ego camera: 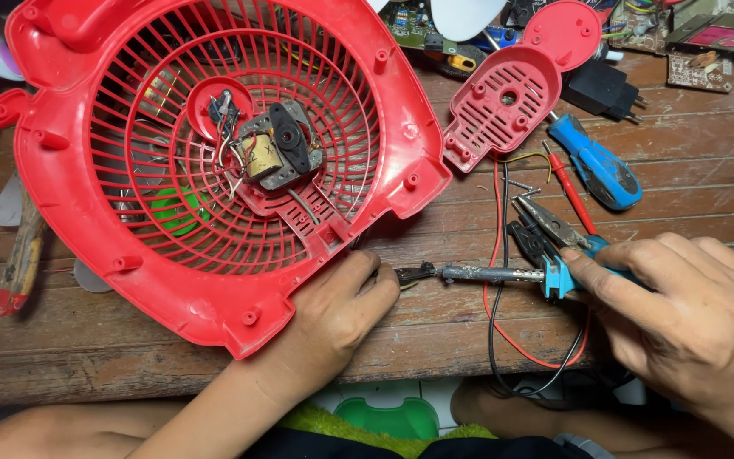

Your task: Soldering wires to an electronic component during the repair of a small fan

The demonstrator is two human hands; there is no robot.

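While a motor [275, 153] sits in the red fan grille [129, 246], right-hand fingers [592, 270] grip a soldering iron [503, 274]; left-hand fingers [367, 268] pinch its tip-side part.

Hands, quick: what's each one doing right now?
Left hand: closed, pinching a small wire end.
Right hand: closed on the soldering iron.

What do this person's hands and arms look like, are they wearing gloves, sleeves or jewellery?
Both are bare. The left hand and its forearm show no glove, sleeve, ring or watch. The right hand is likewise ungloved, with no ring or band visible; its wrist runs out of the picture.
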